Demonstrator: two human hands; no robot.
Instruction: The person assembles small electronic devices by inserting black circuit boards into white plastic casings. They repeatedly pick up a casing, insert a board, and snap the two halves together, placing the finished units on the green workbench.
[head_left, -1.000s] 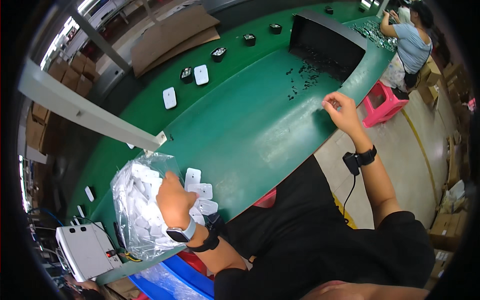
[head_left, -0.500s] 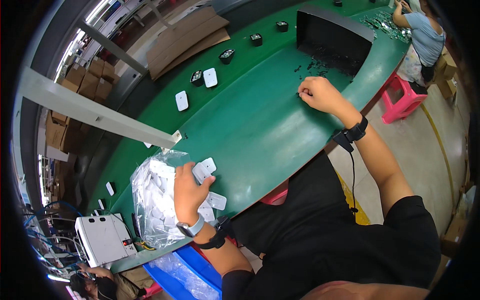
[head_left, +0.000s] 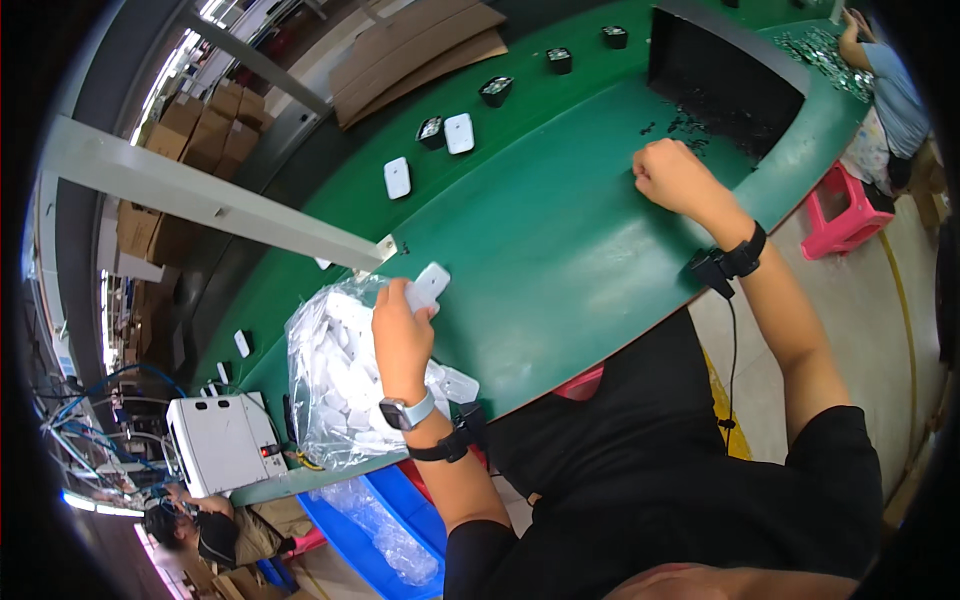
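Observation:
My left hand (head_left: 402, 335) is closed on a white plastic cover (head_left: 431, 284), a flat rounded rectangle, beside a clear plastic bag (head_left: 308, 425). Many similar white covers (head_left: 340, 345) fill the bag, and one loose white cover (head_left: 460, 386) lies by its opening near my left wrist. Over the green table, my right hand (head_left: 682, 178) has its fingers curled into a fist; whatever they may hold is hidden. Small black parts (head_left: 690, 122) are scattered just beyond it, spilling from a black open-sided box (head_left: 728, 78).
White covers (head_left: 398, 178) and black cups with contents (head_left: 495, 91) sit along the green conveyor belt (head_left: 540, 95). A grey metal post (head_left: 220, 212) slants down to the table. One white machine (head_left: 222, 445) stands at the left. A co-worker (head_left: 900, 95) sits at far right by a pink stool (head_left: 843, 212).
My left hand has closed on a white cover and raised it from the table. My right hand's fingers have curled tighter. The whole view has shifted, and the belt items sit differently in it.

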